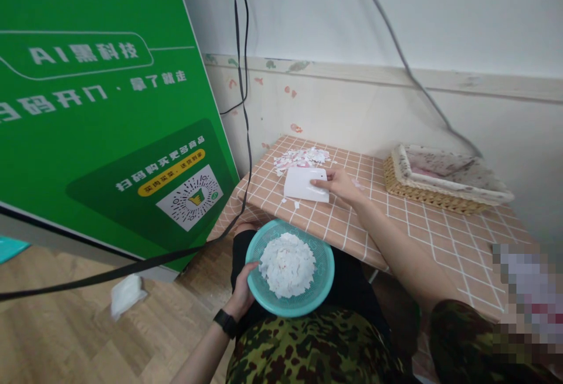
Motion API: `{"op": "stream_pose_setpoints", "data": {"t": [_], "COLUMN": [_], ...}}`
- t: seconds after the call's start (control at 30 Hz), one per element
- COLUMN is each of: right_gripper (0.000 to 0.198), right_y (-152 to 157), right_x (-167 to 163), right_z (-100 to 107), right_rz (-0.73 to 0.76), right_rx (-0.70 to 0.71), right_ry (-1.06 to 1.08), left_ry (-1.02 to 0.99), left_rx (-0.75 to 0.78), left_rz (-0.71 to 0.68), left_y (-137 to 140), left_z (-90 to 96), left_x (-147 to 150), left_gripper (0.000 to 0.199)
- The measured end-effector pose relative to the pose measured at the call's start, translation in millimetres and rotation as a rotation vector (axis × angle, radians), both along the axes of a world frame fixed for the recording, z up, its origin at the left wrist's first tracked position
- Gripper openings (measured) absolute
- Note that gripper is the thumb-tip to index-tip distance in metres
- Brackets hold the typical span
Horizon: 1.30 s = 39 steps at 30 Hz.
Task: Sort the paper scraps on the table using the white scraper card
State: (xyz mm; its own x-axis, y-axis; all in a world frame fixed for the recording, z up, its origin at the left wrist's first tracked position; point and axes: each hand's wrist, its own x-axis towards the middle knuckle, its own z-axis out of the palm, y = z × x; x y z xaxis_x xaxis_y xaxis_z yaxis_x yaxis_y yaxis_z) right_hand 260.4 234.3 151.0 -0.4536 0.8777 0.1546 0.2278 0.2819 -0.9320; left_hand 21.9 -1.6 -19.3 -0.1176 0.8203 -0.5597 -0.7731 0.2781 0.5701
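Note:
My left hand (pixel 243 288) grips the near left rim of a teal plastic colander (pixel 324 278), which rests on my lap below the table edge. Inside it lies a heap of small white paper scraps (pixel 288 265). My right hand (pixel 338 184) pinches a flat white plastic scraper (pixel 303 183) by its right end, thumb on top, over the checked tablecloth. Just behind the scraper is a loose pile of white and pinkish paper scraps (pixel 301 158). A few stray bits lie at its near edge.
A wicker basket (pixel 433 196) with a cloth lining stands at the table's right. To the left rises a large green printed cabinet (pixel 109 114). A black strap (pixel 176 260) hangs across the left side. A white packet (pixel 126 295) lies on the wooden floor.

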Motion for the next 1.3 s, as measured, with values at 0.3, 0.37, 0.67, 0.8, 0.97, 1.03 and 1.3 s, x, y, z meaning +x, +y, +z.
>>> {"op": "stream_pose_setpoints", "data": {"t": [0.3,0.37,0.67,0.8,0.97,1.03,1.3], "right_gripper": [0.036,0.034,0.035,0.035,0.032,0.032,0.035], "right_y": [-3.0,-21.0,-140.6,-134.2,-114.1,-109.9,-102.6], "right_x": [24.2,29.0,17.3,7.2,-7.7,-13.6,-31.8], "right_z": [26.9,32.0,-7.8,-13.5,-14.0,-14.7,-18.2], "right_rz": [-0.02,-0.104,-0.51,-0.484,-0.38,-0.328,-0.267], "right_rx": [0.029,0.093,0.445,0.466,0.433,0.442,0.46], "right_ry": [-0.044,-0.051,-0.393,-0.393,-0.351,-0.34,-0.332], "left_ry": [0.017,0.031,0.124,0.161,0.157,0.168,0.112], "left_rx": [0.002,-0.021,-0.036,-0.013,0.009,0.005,0.002], "left_rz": [0.009,0.026,0.097,0.117,0.046,0.038,-0.058], "left_y": [-0.8,-0.2,4.2,7.2,13.4,16.5,33.4], "left_z": [6.4,9.9,36.4,48.9,56.9,59.9,75.2], "left_x": [-0.5,-2.2,-21.8,-32.5,-44.2,-49.2,-67.0], "left_gripper": [0.016,0.015,0.011,0.008,0.011,0.011,0.022]}}
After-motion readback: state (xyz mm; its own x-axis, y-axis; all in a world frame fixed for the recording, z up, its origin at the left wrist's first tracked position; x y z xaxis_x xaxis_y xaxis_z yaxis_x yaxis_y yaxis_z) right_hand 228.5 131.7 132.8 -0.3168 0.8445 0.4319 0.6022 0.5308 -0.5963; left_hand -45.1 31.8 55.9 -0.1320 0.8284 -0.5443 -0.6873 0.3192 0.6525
